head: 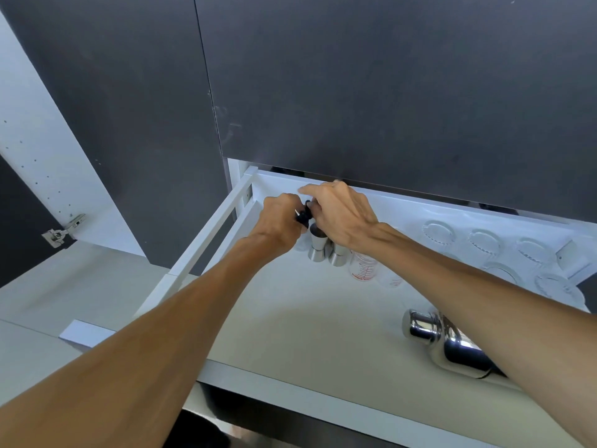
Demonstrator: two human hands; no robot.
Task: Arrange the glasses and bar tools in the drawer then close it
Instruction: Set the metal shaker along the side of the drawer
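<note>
Hinge (61,232) on an open door far left, then the drawer (200,240) pulled out w/ its white rail. Left hand (279,221) is clenched around a small black pourer (303,216) at the back left corner, right hand (339,215) pinching the same piece from the other side, fingers curled on it. Directly below them 2 steel jiggers (326,250) stand upright, touching. Next right, a measuring glass (363,266) w/ red marks, partly behind the right wrist. Shaker (452,344) lies on its side near the front right. Back right, approx 5 clear glasses (439,232) sit in 2 rows.
</note>
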